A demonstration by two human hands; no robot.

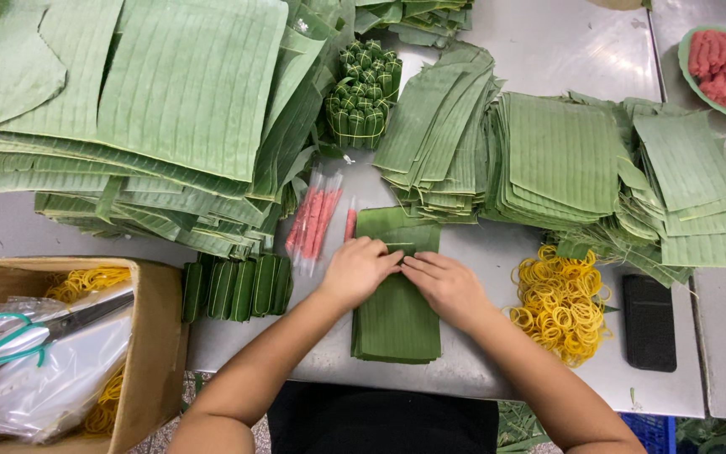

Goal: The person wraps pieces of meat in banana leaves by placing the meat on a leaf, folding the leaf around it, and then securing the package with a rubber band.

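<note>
My left hand [356, 269] and my right hand [447, 286] meet over a stack of dark green banana-leaf strips [397, 324] on the steel table. The fingertips of both hands pinch and fold a small leaf piece [400, 250] at the stack's far end. Just left of my left hand lie pink sausage sticks in clear wrap [313, 220]. A row of finished leaf-wrapped bundles [237, 287] lies further left. A heap of yellow rubber bands [560, 298] sits to the right of my right hand.
Big stacks of cut banana leaves [153, 109] [560, 155] fill the far side. A pile of wrapped bundles [363, 97] stands between them. A cardboard box [149, 336] with bags, scissors and bands is at left. A black phone [649, 322] and a green bowl [689, 80] of pink meat sit right.
</note>
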